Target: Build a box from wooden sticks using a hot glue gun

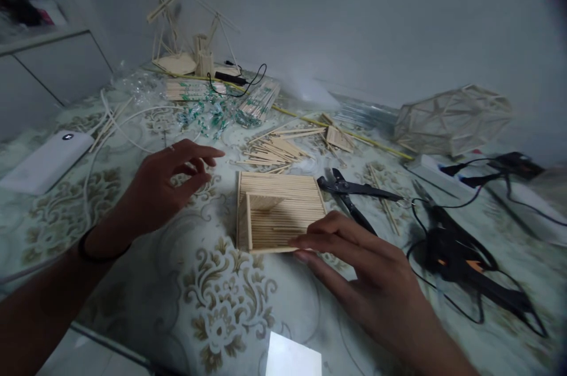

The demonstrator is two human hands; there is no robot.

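In front of me on the patterned tablecloth [230,287] lies a small panel of wooden sticks [287,219], laid side by side. Upright stick walls [250,222] form a corner at its left side. My right hand [372,270] touches the panel's near edge, thumb and forefinger closed around it at the right. Left of the panel, my left hand [172,178] hovers with its fingers apart and slightly bent, holding nothing. A dark band circles the left wrist. Just beyond the panel is a heap of loose sticks [279,149].
Black cutting pliers [349,190] lie right of the panel, and a black glue gun [465,264] with its cord is farther right. A power strip [443,178] and a stick lattice [452,119] sit behind. At left are a white power bank [48,160] and cables.
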